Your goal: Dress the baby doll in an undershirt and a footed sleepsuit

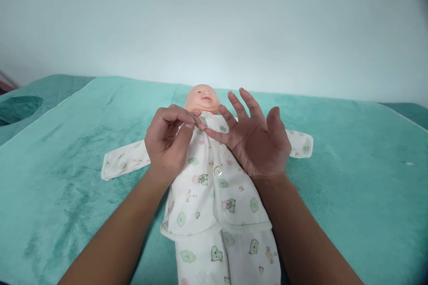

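- Closest to you, your two bare forearms reach in from the lower corners, one on each side of the white printed trousers (200, 258), which run out of view at the bottom.
- Just above, the white printed shirt (197, 200) overlaps the trousers' top. Green and pink animal figures dot both, and one round button (218, 171) sits on the shirt's front edge.
- Your left hand (169, 142) is partly closed over the chest, thumb up against the bent fingers; whether it pinches anything, you cannot tell from here. Its foremost fingertip meets the tip of your right little finger.
- Your right hand (259, 144) is wide open, palm towards you, fingers spread, holding nothing. Between them, your hands hide parts of the shirt's upper front and shoulders.
- Out to the sides lie the shirt's left-hand sleeve (125, 159) and right-hand sleeve (301, 144), both stretched away from the body.
- Dressed in these clothes, the doll (202, 98) lies face up in the middle, its head beyond your hands.
- Beneath it all, a teal cloth (83, 196) with a napped look covers the surface, with darker teal fabric (63, 84) along its far left side.
- Behind that rises a plain pale wall (207, 22).
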Demonstrator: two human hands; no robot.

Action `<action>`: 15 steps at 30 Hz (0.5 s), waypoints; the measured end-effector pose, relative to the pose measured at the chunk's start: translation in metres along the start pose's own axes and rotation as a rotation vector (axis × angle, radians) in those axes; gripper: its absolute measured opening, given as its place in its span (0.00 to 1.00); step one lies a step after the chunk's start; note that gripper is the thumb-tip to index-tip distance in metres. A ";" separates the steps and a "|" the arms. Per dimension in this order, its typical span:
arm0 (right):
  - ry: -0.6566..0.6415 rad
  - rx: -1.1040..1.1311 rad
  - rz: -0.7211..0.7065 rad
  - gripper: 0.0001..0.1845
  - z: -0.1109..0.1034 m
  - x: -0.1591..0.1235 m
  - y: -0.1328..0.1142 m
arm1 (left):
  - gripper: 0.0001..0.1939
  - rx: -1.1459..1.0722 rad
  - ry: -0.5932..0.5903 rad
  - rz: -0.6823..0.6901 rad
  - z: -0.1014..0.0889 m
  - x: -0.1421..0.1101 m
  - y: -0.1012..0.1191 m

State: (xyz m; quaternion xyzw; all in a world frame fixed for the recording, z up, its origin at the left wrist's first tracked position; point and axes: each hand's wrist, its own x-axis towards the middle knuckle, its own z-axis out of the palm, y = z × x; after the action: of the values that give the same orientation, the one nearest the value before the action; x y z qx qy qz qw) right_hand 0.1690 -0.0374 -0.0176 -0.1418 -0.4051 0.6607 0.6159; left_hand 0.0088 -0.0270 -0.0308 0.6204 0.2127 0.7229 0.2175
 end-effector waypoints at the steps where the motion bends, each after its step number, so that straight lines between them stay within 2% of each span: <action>1: 0.003 -0.005 0.001 0.21 0.000 0.000 0.000 | 0.08 -0.002 0.000 0.003 0.000 0.000 0.000; 8: 0.013 -0.031 0.011 0.21 -0.001 0.000 -0.001 | 0.07 0.028 -0.015 0.025 0.001 -0.001 -0.001; 15: 0.054 0.228 0.063 0.24 0.002 0.002 -0.001 | 0.08 0.228 -0.093 0.291 -0.009 0.002 -0.005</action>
State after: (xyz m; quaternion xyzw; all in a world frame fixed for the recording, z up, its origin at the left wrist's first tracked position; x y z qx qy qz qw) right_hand 0.1678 -0.0364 -0.0155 -0.1012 -0.3062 0.7174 0.6175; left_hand 0.0002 -0.0219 -0.0335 0.6979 0.1911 0.6885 0.0484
